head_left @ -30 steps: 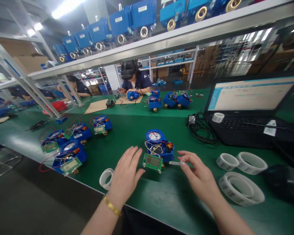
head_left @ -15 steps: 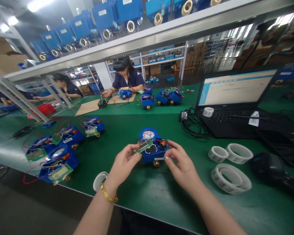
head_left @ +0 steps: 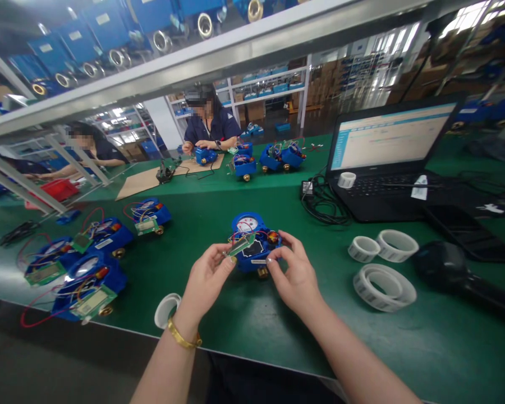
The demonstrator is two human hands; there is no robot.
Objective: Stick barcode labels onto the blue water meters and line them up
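Our left hand (head_left: 206, 279) has its grip pinched on the green circuit board (head_left: 243, 244), tilted over the front blue meter (head_left: 244, 264). The white label strip (head_left: 258, 261) runs crosswise along that meter's near face; our right hand (head_left: 297, 276), nearer, closes its grip on the strip's right end. Left of this one meter sit four wired meters (head_left: 120, 238); right, one laptop (head_left: 393, 137).

The print on the laptop screen (head_left: 393, 137) and white strip (head_left: 258, 261) was too small to read, the left hand (head_left: 208, 278) hid one end of the circuit board (head_left: 242, 245), the right hand (head_left: 293, 275) obscured the strip's end, and the picture's top edge cut off several blue housings (head_left: 118, 22).
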